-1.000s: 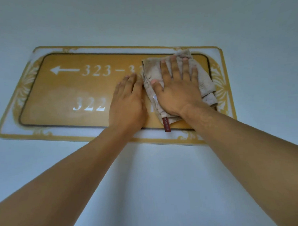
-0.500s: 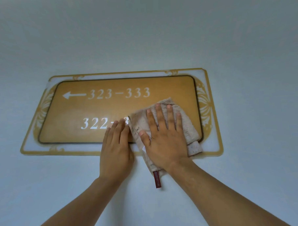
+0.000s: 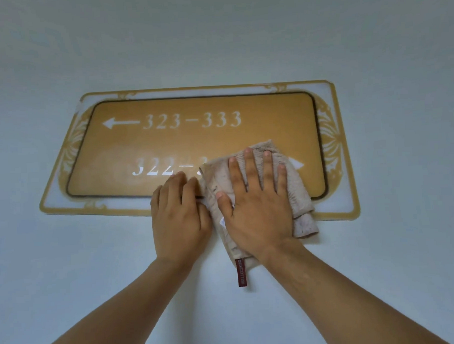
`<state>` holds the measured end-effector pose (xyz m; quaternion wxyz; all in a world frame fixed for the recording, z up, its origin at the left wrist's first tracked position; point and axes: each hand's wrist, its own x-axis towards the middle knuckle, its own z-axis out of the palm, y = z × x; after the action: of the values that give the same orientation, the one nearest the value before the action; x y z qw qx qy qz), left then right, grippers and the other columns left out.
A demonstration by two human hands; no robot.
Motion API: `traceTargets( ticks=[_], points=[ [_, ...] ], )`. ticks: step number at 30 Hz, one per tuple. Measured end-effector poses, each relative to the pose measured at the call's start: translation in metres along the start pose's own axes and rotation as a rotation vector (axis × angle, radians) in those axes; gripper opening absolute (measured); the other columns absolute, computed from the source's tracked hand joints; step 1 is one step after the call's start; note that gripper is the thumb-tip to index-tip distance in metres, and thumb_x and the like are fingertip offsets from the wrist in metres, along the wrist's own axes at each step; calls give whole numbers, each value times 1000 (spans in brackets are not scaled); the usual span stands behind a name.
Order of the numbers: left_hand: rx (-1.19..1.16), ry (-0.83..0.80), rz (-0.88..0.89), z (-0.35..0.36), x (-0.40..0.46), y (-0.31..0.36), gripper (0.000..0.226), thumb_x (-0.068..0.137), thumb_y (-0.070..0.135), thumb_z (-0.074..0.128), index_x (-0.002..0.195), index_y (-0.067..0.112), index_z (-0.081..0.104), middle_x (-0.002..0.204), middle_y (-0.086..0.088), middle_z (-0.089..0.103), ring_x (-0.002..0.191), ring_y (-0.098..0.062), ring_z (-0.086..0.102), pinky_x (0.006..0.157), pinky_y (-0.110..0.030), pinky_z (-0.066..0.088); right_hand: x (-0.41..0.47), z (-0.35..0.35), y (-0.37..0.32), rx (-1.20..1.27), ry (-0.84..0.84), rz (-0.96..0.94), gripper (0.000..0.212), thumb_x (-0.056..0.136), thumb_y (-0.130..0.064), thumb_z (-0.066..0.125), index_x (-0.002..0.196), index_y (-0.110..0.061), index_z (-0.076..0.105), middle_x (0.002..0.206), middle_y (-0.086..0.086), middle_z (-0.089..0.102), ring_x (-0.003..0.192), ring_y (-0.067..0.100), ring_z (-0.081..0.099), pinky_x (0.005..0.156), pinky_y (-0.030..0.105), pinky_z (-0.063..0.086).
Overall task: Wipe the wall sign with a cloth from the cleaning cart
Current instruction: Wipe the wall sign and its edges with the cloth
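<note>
A gold wall sign (image 3: pixel 193 147) with white room numbers and arrows hangs on the wall. A folded beige cloth (image 3: pixel 298 194) with a dark red tag lies flat over the sign's lower right part and bottom edge. My right hand (image 3: pixel 256 204) presses on the cloth with fingers spread. My left hand (image 3: pixel 179 215) rests flat just left of the cloth, its fingers together on the sign's lower edge. The cloth hides part of the lower row of numbers.
The plain pale wall (image 3: pixel 215 42) surrounds the sign on all sides. The sign's clear border with gold ornaments (image 3: pixel 331 146) stands slightly proud of the wall.
Both hands and the cloth have slid down from the sign's upper right part to its lower edge. The top row of numbers now shows in full.
</note>
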<state>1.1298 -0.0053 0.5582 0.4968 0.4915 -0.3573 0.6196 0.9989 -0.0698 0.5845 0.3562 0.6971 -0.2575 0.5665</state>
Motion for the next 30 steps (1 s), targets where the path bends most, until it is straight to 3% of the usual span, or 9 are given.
traceTargets(
  ticks=[5,8,12,14,17,26,30],
  points=[
    [74,-20,92,-3,13,-12,21,78,20,48,90,8,59,105,-11,60,91,-34,52,84,-42,39,29,-2,1,15,-13,-45,69,98,-61,8,158,-29,-4,167,3,-12,151,31,-19,120,53,-10],
    [20,-16,165,-10,25,-25,19,76,21,47,84,7,57,94,-9,57,85,-31,49,80,-40,39,44,-2,1,-4,-9,-56,69,97,-61,7,158,-31,-3,167,1,-11,151,30,-18,120,54,-8],
    [-29,-21,136,-12,38,-41,33,78,22,46,103,6,60,114,-12,58,106,-32,51,96,-41,37,83,-1,-9,5,16,-33,69,97,-61,11,158,-32,-1,167,0,-9,152,29,-15,121,54,-7],
    [-56,-36,70,-12,53,-49,42,82,23,47,119,7,58,130,-14,54,122,-30,46,108,-43,33,93,0,-11,-7,27,-12,70,97,-62,10,158,-31,-2,167,-1,-9,152,30,-14,121,54,-6],
    [-62,-56,2,-8,81,-55,50,86,28,42,131,10,54,141,-12,49,133,-28,40,116,-43,28,98,1,-10,-43,40,-7,71,95,-64,10,158,-32,-1,167,0,-7,152,30,-12,121,54,-5],
    [-36,-79,-42,8,114,-58,59,81,38,36,132,15,54,139,-12,48,130,-29,41,115,-46,27,168,-6,-4,-51,-13,-58,73,93,-68,7,157,-35,-4,167,-4,-12,152,25,-16,122,49,-9],
    [-9,-67,-10,11,110,-62,56,81,39,33,126,15,55,138,-11,48,129,-29,42,114,-52,28,200,-8,-11,-27,-10,15,72,93,-68,9,157,-36,-1,167,-4,-9,152,26,-13,122,50,-8]
  ],
)
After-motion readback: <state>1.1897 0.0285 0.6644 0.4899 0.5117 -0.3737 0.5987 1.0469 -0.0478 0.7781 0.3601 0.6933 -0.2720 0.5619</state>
